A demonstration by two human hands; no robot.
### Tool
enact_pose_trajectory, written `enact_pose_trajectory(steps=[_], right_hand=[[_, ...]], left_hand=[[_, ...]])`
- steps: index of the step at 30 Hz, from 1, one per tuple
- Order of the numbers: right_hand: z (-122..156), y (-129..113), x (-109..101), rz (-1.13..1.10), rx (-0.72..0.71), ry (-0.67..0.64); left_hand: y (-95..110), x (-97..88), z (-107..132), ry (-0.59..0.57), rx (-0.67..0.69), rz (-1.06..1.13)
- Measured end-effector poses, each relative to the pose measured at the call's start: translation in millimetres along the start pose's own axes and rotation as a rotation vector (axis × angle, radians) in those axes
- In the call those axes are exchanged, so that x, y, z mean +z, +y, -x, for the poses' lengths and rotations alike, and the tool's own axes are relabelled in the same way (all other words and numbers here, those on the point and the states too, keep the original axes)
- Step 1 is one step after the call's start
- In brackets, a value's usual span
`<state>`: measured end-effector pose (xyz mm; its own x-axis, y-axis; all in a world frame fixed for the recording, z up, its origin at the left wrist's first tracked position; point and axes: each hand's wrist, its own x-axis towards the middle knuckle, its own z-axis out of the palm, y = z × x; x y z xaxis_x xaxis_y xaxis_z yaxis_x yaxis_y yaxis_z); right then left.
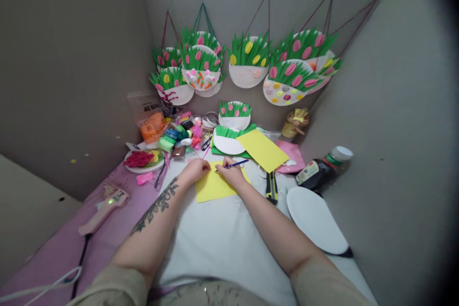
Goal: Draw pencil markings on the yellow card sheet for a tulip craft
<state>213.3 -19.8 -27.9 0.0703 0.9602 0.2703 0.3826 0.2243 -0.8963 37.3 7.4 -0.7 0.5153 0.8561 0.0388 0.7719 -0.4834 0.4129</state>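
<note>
A sheet of yellow paper (211,192) lies on the white cloth in front of me. My right hand (231,172) grips a dark blue pencil (241,162), its tip down at the upper part of the sheet. At the sheet's upper left, my left hand (196,170) has its fingers curled together; whatever is between them is hidden. Another yellow sheet (263,149) rests behind and to the right, partly over a pink packet (292,157). Below that sheet lies a yellow and black box cutter (271,189).
Half paper plates with green paper grass (232,144) stand behind the sheet, with more (248,74) hanging above. Coloured clay packets (175,138) sit back left, a pink glue gun (103,210) farther left. At right are a dark bottle (319,172) and white plates (315,220).
</note>
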Motion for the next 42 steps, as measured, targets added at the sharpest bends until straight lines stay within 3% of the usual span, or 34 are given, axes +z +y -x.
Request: enact_pose_trajectory(steps=[15, 27, 42], right_hand=[[-1.0, 4.1, -8.6, -0.096, 0.052, 0.090], [2.7, -0.3, -1.0, 0.092, 0.049, 0.125], [3.1, 0.6, 0.1, 0.115, 0.034, 0.112]], left_hand=[[-2.3, -1.1, -1.0, -0.014, -0.010, 0.059], [-3.5, 2.1, -2.3, -0.008, -0.037, 0.071], [-4.9, 4.0, -2.9, -0.007, -0.051, 0.070]])
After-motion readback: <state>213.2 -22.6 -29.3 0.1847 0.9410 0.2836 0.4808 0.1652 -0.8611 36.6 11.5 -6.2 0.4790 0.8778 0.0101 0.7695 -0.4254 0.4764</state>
